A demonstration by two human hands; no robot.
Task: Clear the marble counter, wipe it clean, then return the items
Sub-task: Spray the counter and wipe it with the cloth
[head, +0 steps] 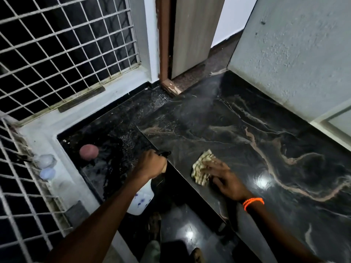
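Note:
The black marble counter [256,133] with tan veins fills the right half of the view. My right hand [226,179] lies flat on a crumpled cream cloth [201,170] near the counter's left edge. My left hand [152,165] is closed around the neck of a white spray bottle [141,201] with a black nozzle, held just left of the counter edge, nozzle toward the counter. A faint mist streak runs across the marble toward the far corner.
A pinkish round object [88,151] sits on the dark floor at the left. Small pale objects [46,168] rest on the white ledge under the metal window grille [62,46]. A wooden door frame [163,44] stands behind. A grey textured wall [296,54] borders the counter.

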